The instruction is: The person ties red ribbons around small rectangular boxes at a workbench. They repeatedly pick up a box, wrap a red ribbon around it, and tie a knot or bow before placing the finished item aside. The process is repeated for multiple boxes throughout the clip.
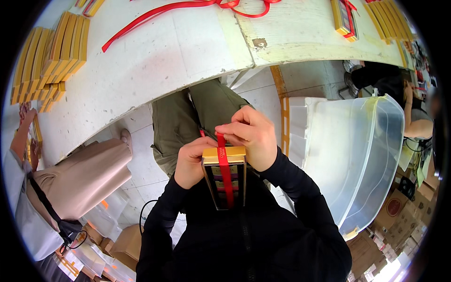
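Held over my lap is a slim gold-edged gift box (238,183) with a dark, windowed front. A red ribbon (225,176) runs lengthwise down that front and over the gold end. My left hand (190,162) is closed around the box's left side, near the gold end; its fingertips are partly hidden. At the same end, my right hand (256,138) pinches the ribbon between thumb and fingers, with its lower part against the box's right corner. A short red ribbon end (202,133) shows just beyond my left hand.
On the white table (188,56) ahead lie a loose red ribbon (155,15), stacked gold boxes (66,44) at left, and a ribboned box (344,19) at right. A translucent plastic bin (345,155) stands to my right. Other people sit at both sides.
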Tool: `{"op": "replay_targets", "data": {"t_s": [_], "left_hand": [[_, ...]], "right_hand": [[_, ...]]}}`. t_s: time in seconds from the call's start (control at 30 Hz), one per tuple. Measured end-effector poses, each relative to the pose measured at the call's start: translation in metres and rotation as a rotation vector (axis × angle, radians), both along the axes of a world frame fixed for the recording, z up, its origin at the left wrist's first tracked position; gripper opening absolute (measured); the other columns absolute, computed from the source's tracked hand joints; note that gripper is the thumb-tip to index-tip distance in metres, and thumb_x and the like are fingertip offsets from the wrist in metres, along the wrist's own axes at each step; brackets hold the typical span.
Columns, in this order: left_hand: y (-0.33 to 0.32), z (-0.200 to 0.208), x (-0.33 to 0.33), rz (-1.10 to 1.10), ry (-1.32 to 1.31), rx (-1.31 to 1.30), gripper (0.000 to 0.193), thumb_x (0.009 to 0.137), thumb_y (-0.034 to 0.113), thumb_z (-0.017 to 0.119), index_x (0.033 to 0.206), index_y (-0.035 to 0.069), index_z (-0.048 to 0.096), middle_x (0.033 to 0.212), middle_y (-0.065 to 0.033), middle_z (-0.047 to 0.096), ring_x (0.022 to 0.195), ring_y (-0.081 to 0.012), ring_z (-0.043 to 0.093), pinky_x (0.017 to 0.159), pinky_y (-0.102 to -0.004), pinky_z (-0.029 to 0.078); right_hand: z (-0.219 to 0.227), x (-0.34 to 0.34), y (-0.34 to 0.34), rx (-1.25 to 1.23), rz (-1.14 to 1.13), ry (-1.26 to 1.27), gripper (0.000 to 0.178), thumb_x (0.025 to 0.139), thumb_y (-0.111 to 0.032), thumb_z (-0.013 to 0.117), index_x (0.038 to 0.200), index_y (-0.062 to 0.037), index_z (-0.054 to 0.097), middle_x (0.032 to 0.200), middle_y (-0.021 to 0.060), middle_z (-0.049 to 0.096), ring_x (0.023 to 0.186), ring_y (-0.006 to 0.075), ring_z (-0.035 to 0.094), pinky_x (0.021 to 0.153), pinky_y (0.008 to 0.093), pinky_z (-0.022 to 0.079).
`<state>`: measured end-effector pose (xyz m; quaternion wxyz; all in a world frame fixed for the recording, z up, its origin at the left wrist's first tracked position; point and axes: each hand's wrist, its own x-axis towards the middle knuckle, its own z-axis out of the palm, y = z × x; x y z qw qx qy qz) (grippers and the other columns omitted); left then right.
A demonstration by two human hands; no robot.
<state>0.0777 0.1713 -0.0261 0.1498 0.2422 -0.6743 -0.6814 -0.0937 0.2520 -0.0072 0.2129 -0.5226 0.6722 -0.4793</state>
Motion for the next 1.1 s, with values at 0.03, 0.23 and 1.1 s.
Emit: {"op": "replay_targets", "data": {"t_s": [0.03, 0.23, 1.1], "left_hand": [[-0.001, 0.0, 0.001, -0.005, 0.002, -0.035, 0.012, 0.073, -0.002, 0.067, 0.085, 0.0, 0.066, 0.087, -0.0068, 0.063, 0.081, -0.0179, 0.059, 0.071, -0.0266, 0.046], [-0.004, -0.006, 0.0, 0.006, 0.098, -0.277, 0.015, 0.069, -0.003, 0.069, 0.082, 0.001, 0.066, 0.082, -0.0059, 0.063, 0.076, -0.0218, 0.057, 0.068, -0.0304, 0.046], [-0.017, 0.003, 0.006, -0.061, 0.171, -0.461, 0.023, 0.061, -0.011, 0.068, 0.081, 0.002, 0.066, 0.083, -0.0067, 0.064, 0.079, -0.0265, 0.061, 0.07, -0.0343, 0.051]], "right_hand": [[-0.001, 0.0, 0.0, -0.006, -0.003, 0.009, 0.019, 0.07, 0.006, 0.066, 0.086, -0.0052, 0.071, 0.076, 0.004, 0.049, 0.062, 0.0112, 0.051, 0.055, 0.0236, 0.041], [-0.019, 0.01, 0.013, 0.357, -0.063, -0.73, 0.034, 0.083, -0.004, 0.064, 0.116, -0.0026, 0.054, 0.087, 0.0005, 0.057, 0.077, 0.0083, 0.057, 0.066, 0.0212, 0.045], [-0.062, 0.0, 0.013, 0.071, 0.593, -0.477, 0.025, 0.079, -0.004, 0.067, 0.102, -0.0005, 0.059, 0.108, 0.0127, 0.06, 0.098, 0.0262, 0.059, 0.086, 0.0338, 0.046]]}}
